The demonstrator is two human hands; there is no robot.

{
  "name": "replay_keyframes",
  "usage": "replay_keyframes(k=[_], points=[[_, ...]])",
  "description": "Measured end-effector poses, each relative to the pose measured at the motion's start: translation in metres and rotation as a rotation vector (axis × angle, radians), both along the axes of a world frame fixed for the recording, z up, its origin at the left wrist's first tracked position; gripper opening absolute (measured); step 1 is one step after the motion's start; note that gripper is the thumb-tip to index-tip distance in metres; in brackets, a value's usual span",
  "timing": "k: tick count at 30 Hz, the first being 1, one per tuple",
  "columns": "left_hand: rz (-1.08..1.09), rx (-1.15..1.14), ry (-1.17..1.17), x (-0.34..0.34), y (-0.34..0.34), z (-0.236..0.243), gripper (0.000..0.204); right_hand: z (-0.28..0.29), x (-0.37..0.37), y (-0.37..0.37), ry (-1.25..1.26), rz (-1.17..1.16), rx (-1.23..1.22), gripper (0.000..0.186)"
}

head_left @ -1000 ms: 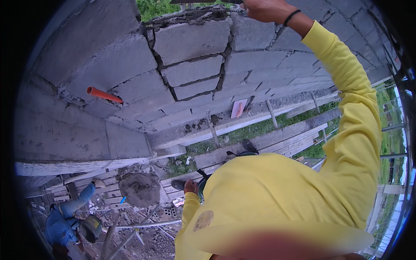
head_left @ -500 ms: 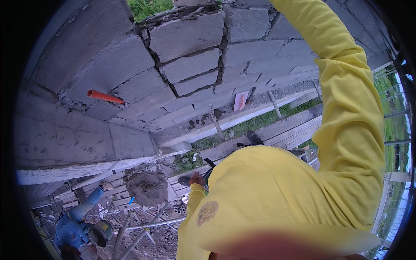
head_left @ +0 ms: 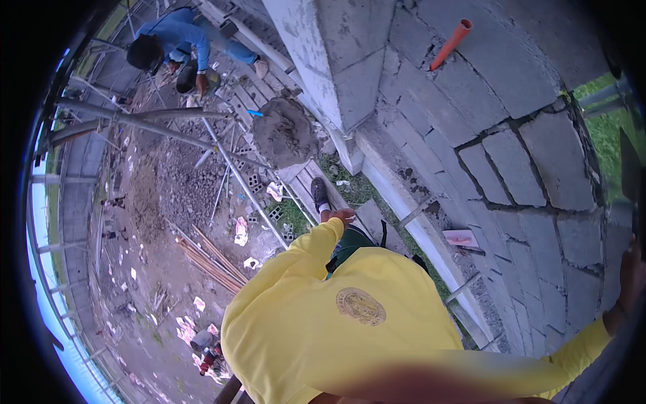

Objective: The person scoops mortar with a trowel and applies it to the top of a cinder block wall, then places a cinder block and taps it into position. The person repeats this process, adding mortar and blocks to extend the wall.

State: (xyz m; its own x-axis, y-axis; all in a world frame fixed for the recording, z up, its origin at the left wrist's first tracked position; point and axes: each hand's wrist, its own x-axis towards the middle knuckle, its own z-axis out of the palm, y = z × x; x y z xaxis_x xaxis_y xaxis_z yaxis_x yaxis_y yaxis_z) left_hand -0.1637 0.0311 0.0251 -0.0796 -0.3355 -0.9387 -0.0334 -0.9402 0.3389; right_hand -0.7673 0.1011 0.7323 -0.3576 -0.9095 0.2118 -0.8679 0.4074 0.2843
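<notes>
My left hand (head_left: 342, 215) hangs low beside my hip, above a dark shoe (head_left: 319, 193). Its fingers look loosely apart, with nothing visible in them. At the right rim, my right hand (head_left: 631, 277) is raised close to the grey block wall (head_left: 531, 158), closed and dim. A dark pointed blade, like a trowel (head_left: 630, 165), stands up above that hand; its handle cannot be made out. Dark, deep joints run between several blocks. A pink rectangular float (head_left: 461, 238) rests at the foot of the wall.
An orange pipe (head_left: 451, 46) juts from the wall. Wet mortar (head_left: 286, 131) is heaped beside narrow planks. Metal scaffold tubes (head_left: 145, 124) cross at left. A co-worker (head_left: 178, 44) in blue bends over a bucket (head_left: 202, 81). Gravel, hollow blocks and timber lie below.
The view has turned, so the wall now lies to the right and the ground shows at left. My right arm, earlier stretched past the top edge, now reaches the right rim.
</notes>
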Motion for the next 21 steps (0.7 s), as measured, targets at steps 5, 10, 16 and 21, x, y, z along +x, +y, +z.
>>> replay_keyframes(k=[5,10,16,21], points=[[0.123,-0.057,-0.219,0.027,0.050,-0.030,0.030,-0.067,0.094,0.053,-0.732,-0.236,-0.111,0.049],[-0.144,-0.074,-0.539,0.125,0.170,-0.038,0.028,-0.313,0.137,0.018,-1.150,0.024,0.473,0.034],[0.366,0.255,-0.467,0.155,0.332,-0.014,0.033,-0.690,0.232,0.024,-0.657,0.157,1.161,0.041],[0.419,0.383,-0.479,0.172,0.433,0.010,0.040,-0.901,0.267,0.032,-0.660,0.527,1.368,0.033]])
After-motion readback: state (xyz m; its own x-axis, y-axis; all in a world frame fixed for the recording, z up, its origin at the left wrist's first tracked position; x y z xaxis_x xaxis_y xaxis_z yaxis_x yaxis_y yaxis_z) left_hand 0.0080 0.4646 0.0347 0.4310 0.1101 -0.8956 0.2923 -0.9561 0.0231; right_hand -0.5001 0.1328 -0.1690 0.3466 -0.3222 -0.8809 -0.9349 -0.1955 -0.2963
